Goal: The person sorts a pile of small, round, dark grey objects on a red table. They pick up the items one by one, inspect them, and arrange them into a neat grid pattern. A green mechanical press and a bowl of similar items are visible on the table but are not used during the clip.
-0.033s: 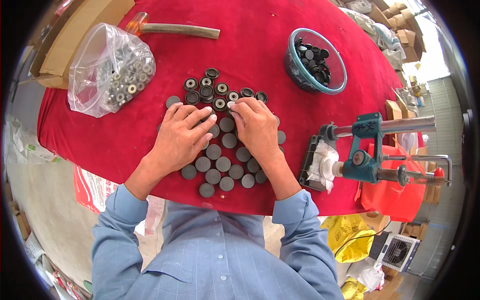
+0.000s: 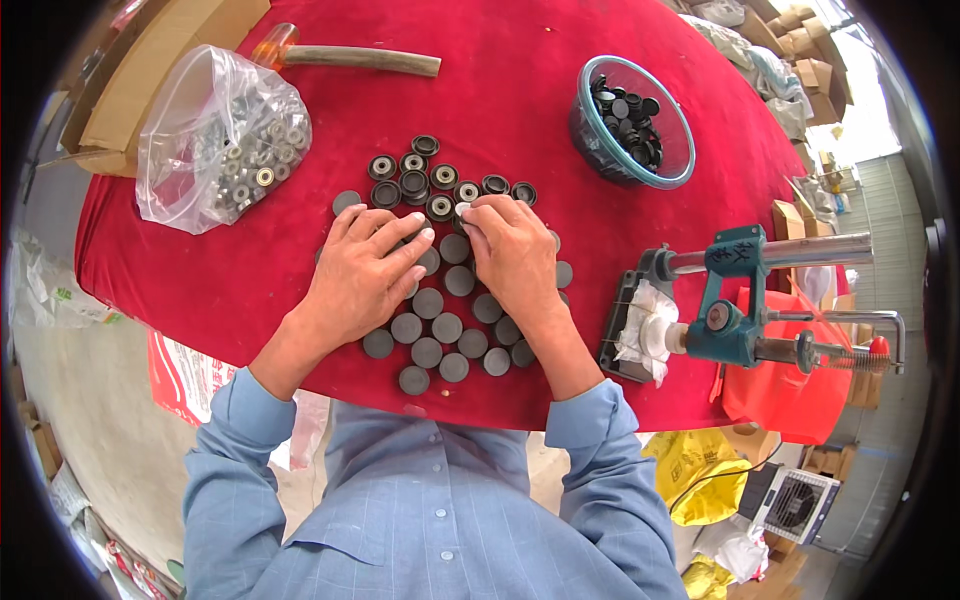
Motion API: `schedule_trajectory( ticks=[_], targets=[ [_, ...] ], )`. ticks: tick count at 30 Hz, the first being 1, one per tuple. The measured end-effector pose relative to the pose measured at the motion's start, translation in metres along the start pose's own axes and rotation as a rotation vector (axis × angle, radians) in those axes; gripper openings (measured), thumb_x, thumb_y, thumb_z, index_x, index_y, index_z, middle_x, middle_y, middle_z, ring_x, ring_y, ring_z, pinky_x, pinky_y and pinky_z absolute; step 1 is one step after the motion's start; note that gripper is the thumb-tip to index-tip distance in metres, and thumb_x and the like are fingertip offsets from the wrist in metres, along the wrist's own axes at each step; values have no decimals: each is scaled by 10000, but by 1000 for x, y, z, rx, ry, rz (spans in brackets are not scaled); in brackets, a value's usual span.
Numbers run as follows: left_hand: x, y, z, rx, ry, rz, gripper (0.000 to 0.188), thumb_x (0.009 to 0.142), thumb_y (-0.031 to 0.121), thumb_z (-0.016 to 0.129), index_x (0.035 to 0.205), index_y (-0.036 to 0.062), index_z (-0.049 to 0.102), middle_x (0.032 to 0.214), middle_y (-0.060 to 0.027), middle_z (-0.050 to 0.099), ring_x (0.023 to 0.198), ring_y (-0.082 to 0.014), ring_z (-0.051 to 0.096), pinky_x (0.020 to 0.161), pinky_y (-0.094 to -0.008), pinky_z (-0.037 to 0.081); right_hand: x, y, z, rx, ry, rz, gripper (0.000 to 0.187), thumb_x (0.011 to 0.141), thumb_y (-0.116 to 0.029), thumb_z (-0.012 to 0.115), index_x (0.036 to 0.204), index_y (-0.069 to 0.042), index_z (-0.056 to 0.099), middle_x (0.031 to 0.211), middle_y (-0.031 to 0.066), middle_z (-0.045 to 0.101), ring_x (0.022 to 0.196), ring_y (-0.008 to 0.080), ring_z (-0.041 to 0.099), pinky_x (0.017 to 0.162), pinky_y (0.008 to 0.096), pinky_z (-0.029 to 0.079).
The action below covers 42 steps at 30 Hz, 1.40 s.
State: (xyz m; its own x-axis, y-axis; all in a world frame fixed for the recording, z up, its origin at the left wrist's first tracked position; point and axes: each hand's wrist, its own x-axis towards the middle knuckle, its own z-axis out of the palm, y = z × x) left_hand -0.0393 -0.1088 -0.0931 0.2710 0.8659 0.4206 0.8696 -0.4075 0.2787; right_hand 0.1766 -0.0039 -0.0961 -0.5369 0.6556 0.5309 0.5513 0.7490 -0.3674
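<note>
My left hand (image 2: pixel 357 270) lies over the group of round parts with its fingers stretched and a little spread. A dark disc shows partly beneath its fingertips. My right hand (image 2: pixel 512 250) is closed, thumb and fingers pinched together beside the ring-shaped parts. A small pale spot shows at its fingertips; what it holds, if anything, is hidden. Several plain grey round caps (image 2: pixel 447 327) lie around and below both hands. Beyond the fingertips are several black cups, some with a metal bearing (image 2: pixel 444 176) inside.
On the red cloth (image 2: pixel 480 110) stand a clear bag of metal bearings (image 2: pixel 255 150), a hammer (image 2: pixel 360 60) and a plastic tub (image 2: pixel 683 150) of black caps. A green hand press (image 2: pixel 722 310) stands at the right, near a red bag (image 2: pixel 785 400). A cardboard box (image 2: pixel 150 80) is at the far left.
</note>
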Motion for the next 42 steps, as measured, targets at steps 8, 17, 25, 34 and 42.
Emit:
schedule_trajectory(
  ticks=[8,17,25,34,42],
  targets=[
    [-2,3,-2,24,-26,-17,404,959,183,776,1346,67,759,1435,-78,683,1272,-327,614,1150,-549,441,-10,-2,-1,-79,-41,-101,187,890,-37,727,1074,-42,760,1145,73,746,1077,300,719,944,450,587],
    [18,-28,-9,-89,199,-198,264,951,113,784,1202,29,785,1172,-115,755,1108,-328,688,991,-471,529,-28,-18,-6,-321,-112,-161,404,866,-85,718,1252,24,771,1303,138,737,1158,280,682,1049,474,529],
    [28,-46,3,-24,129,-206,302,936,215,824,1200,69,804,1124,-88,757,1076,-307,660,938,-452,507,-13,-14,-13,-256,-207,-97,338,848,-53,720,1179,-6,769,1209,81,720,1127,260,678,1044,455,514],
    [30,-44,-7,-370,214,-371,282,871,48,861,1145,40,795,988,-99,744,843,-257,685,761,-383,554,-24,-22,-7,-307,-164,-86,348,850,-30,718,1194,-19,770,1276,62,715,1203,249,666,1088,465,494],
    [4,-35,-6,-326,288,-286,319,903,-6,833,1215,57,824,1022,-89,755,870,-225,724,755,-341,576,29,32,-21,-98,-13,162,204,979,-187,750,1155,-95,795,1115,113,737,1099,329,682,935,498,529]
  ],
)
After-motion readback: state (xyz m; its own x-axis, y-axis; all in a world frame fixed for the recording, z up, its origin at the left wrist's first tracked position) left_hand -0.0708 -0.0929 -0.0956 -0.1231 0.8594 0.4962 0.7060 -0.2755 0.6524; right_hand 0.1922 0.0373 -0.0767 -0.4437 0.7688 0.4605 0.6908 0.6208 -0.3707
